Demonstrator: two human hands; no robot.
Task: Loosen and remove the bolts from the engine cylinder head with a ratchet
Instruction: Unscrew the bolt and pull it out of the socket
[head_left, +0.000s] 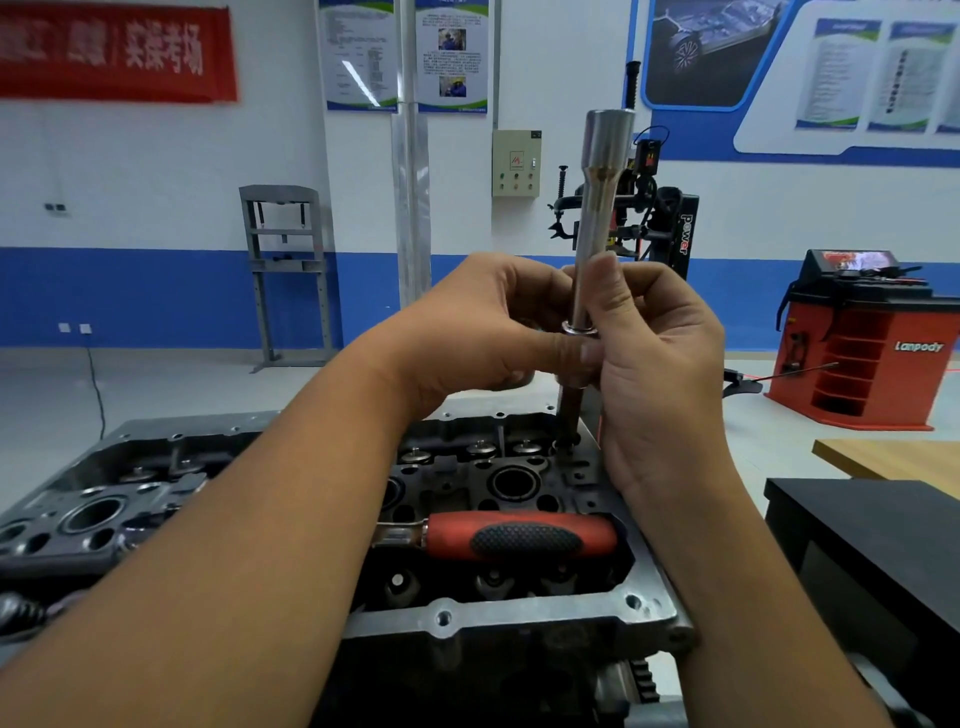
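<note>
Step in hand: bolt extraction by hand, ratchet set aside; judged to be the lift-out stage, loosening on this bolt apparently done
Long socket extension (597, 218): upright, polished steel, wide end uppermost, standing over the far right corner of the head
Bolt (569, 410): dark shank showing below the fingers, lower end at a hole in the head's far right corner; a washer ring (579, 328) sits round the tool just above the left thumb; whether threads are fully free cannot be told
Left hand (483, 332): fingers curled, pinching the tool's lower part at the washer
Right hand (654, 353): closed round the extension shaft, thumb laid up along it
Cylinder head (519, 610): lying flat on the stand, directly below both hands; valve gear and open bores exposed, grey flange nearest the camera
Ratchet (519, 538): red and black handle lying flat across the head, near side, untouched; head end hidden under the left forearm
Next move calls for: straight vertical lift to keep the bolt from cocking in its bore, firm hold so bolt and washer do not drop into the head; then ratchet retrieved for any remaining bolts, number not visible
In the way: left forearm covers the middle of the head; ratchet rests over near-side bores
Surroundings: black bench (862, 525) at right, wooden tabletop (893, 460) behind it, red wheel balancer (857, 343), tyre changer (670, 228), grey press frame (285, 270), red banner (114, 52), wall posters
</note>
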